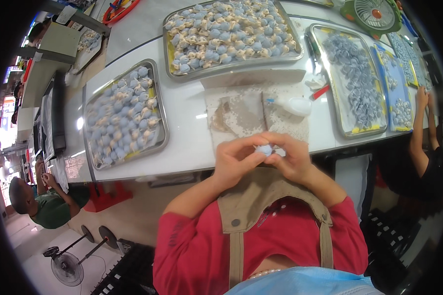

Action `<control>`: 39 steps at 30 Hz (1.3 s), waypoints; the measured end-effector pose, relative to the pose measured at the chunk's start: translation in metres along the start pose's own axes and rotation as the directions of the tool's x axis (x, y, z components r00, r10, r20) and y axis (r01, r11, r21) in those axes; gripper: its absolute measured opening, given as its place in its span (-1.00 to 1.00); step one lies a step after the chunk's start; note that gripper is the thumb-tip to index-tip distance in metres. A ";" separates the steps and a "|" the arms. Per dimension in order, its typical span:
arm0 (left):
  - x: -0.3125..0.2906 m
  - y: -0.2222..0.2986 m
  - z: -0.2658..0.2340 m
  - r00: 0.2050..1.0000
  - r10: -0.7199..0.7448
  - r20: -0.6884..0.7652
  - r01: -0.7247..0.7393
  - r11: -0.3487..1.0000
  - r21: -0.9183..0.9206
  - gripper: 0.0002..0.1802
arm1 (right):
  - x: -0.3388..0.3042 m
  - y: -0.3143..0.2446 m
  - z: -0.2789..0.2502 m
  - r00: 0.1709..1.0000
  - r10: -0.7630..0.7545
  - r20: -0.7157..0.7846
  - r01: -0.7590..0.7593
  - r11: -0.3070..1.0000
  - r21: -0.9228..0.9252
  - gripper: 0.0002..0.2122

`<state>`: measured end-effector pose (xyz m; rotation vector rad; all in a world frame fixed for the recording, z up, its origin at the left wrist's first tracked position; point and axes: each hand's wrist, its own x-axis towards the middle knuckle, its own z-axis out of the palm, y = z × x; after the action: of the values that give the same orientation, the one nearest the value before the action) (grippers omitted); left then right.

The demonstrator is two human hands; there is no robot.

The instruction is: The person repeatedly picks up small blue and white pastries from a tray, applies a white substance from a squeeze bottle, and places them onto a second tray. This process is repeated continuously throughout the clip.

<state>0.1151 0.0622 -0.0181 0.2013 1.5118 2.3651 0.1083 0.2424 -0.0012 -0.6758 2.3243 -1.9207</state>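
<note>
Piece (264,149): small, rounded, pale blue, whitish bit at right; finer detail unclear. Left hand (234,160) and right hand (294,158) pinch it, fingertips (252,160) nearly together, at the near edge of the board (241,118).

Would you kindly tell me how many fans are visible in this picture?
2: a green fan at the upper right, and a dark fan at the lower left, away from the white table. Others may be hidden in the background.
</note>
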 end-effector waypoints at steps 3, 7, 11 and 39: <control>0.004 0.019 -0.033 0.933 0.355 -0.057 -0.201 0.645 0.737 -0.66 | 0.011 -0.003 -0.004 0.996 -0.067 -0.058 0.057 0.987 -0.153 -0.64; 0.026 0.074 -0.118 0.736 0.666 -0.122 0.142 0.024 0.990 -0.73 | 0.011 0.005 -0.031 0.976 -0.079 -0.202 0.033 0.974 -0.223 -0.65; 0.036 0.104 -0.177 0.752 0.653 -0.093 0.371 -0.303 0.878 -0.77 | 0.002 0.015 -0.040 0.950 -0.015 -0.312 -0.057 0.974 -0.221 -0.77; 0.022 0.005 -0.028 0.985 -0.166 -0.036 0.139 0.910 -0.390 -0.63 | 0.000 0.056 -0.065 0.929 -0.094 -0.358 -0.217 0.644 -0.733 -0.60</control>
<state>0.0855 0.0437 -0.0271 -0.0916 1.0108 2.5006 0.0718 0.3096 -0.0397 -0.2287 3.3689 -0.9852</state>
